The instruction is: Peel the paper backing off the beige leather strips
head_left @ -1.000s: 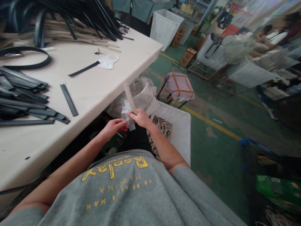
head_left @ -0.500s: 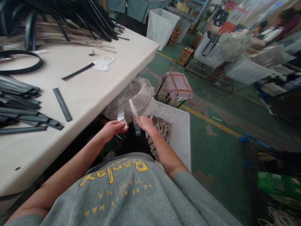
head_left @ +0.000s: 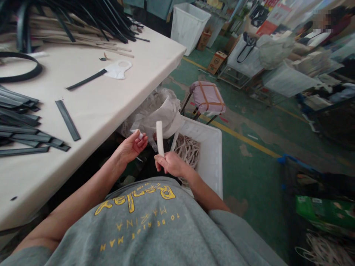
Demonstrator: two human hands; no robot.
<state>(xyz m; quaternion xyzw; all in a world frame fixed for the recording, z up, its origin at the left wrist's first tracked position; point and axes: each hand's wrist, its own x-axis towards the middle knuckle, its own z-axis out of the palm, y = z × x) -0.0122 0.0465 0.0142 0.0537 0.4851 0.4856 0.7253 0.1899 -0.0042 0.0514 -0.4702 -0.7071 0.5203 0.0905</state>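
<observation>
My right hand (head_left: 172, 165) is closed round the lower end of a pale flat strip (head_left: 159, 137) that stands upright in front of my lap. My left hand (head_left: 131, 147) is a little to the left and higher, its fingers pinched on a small white scrap of peeled backing (head_left: 139, 133). The two hands are apart. Just behind them a white bin (head_left: 212, 147) holds a tangle of pale strips (head_left: 188, 149). Crumpled white paper (head_left: 158, 112) is heaped under the table edge.
A cream table (head_left: 111, 99) on my left carries flat black strips (head_left: 24, 125), a black loop (head_left: 19, 72), a long pile of black and tan strips (head_left: 77, 22) and a white mask (head_left: 118, 70). On the green floor stand a padded stool (head_left: 207, 97), a white bin (head_left: 188, 26) and boxes. A person sits far right.
My left hand has pulled the white backing away from the strip and lifted to the left. My right hand has dropped toward my lap and turned the strip upright.
</observation>
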